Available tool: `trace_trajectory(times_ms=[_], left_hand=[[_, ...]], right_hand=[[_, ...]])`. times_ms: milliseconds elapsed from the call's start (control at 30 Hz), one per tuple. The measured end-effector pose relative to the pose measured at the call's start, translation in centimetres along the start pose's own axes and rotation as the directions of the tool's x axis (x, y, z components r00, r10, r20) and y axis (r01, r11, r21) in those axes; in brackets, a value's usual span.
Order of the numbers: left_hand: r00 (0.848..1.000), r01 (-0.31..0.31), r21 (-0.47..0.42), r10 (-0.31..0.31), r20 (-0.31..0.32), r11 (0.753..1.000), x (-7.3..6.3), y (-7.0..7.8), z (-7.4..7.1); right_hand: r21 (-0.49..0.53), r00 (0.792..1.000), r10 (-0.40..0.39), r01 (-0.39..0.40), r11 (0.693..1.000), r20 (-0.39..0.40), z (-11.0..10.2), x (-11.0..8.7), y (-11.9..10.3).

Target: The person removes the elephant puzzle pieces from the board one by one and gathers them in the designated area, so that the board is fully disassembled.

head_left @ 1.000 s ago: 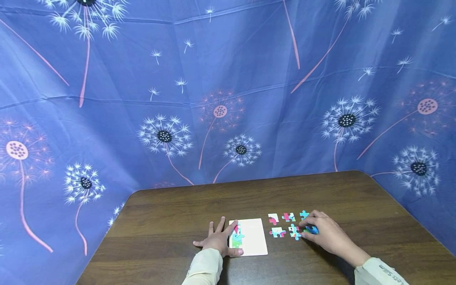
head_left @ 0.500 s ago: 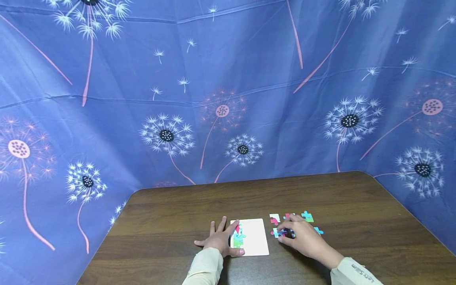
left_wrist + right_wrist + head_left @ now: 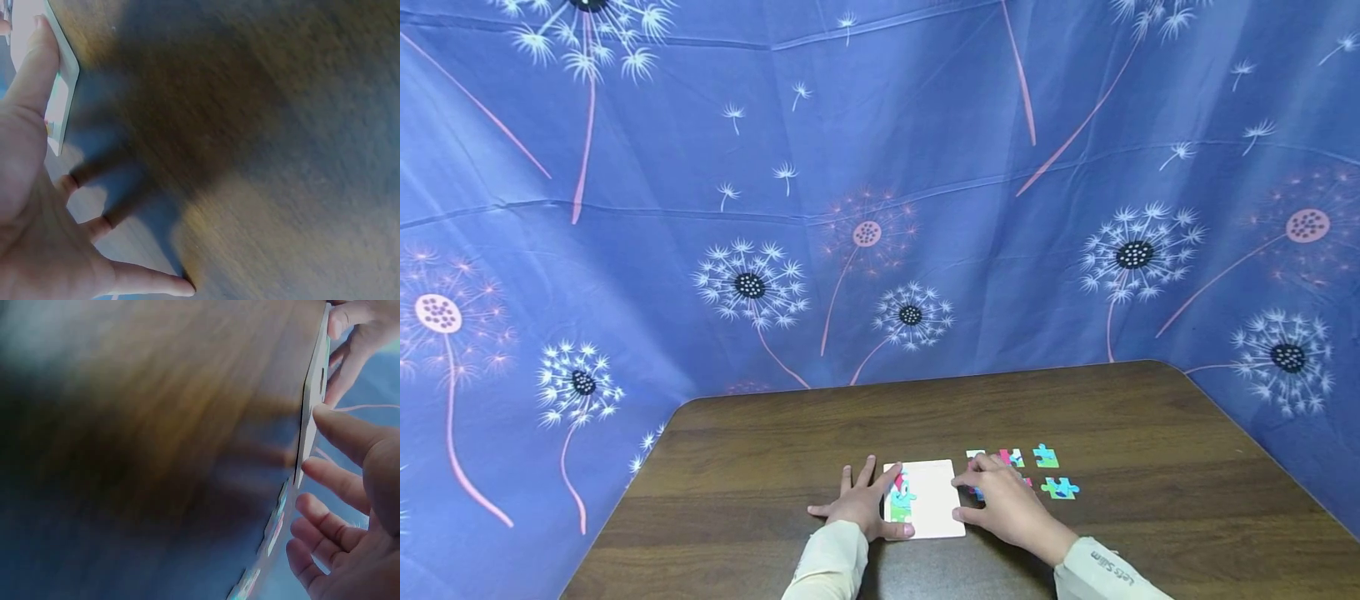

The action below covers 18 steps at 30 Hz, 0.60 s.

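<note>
A pale square puzzle board (image 3: 936, 500) lies on the table, with joined pieces (image 3: 901, 497) in red, blue and green along its left side. My left hand (image 3: 855, 507) is spread at that side, thumb on the lower edge and index finger near the upper left corner. My right hand (image 3: 1006, 502) is at the board's right edge, thumb and index finger apart, their tips at the rim. No piece shows between them in the right wrist view, where the other fingers (image 3: 325, 522) are loosely bent. Partly hidden under this hand are loose puzzle pieces (image 3: 976, 493).
Other loose puzzle pieces lie right of the board: a red and white one (image 3: 1011, 457), a light blue one (image 3: 1045, 456) and a green and blue one (image 3: 1060, 488). The brown wooden table (image 3: 760, 467) ends at a blue dandelion-print cloth (image 3: 820, 317) behind it.
My right hand has moved left from the rightmost loose pieces to the board's right edge, uncovering the green and blue piece. My left hand stays in place on the board.
</note>
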State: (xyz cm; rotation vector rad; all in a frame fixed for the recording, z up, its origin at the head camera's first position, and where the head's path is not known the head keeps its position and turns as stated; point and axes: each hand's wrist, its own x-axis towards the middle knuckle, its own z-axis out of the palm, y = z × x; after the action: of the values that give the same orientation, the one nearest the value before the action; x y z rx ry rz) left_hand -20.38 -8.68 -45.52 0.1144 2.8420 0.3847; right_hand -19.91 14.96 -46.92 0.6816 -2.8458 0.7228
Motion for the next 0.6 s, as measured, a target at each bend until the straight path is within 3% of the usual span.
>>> trace_trajectory(times_ms=[267,600], left_hand=[[0.996,-0.061,0.01,0.061,-0.06,0.998,0.2,-0.7,0.5],[0.992,-0.102,-0.003,0.101,-0.079,0.995,0.1,-1.5,0.1]], right_hand=[[-0.008,1.0,-0.007,0.007,1.0,-0.003,0.2,0.4,-0.4],[-0.023,0.999,0.033,-0.033,0.999,-0.001,0.1,0.6,-0.7]])
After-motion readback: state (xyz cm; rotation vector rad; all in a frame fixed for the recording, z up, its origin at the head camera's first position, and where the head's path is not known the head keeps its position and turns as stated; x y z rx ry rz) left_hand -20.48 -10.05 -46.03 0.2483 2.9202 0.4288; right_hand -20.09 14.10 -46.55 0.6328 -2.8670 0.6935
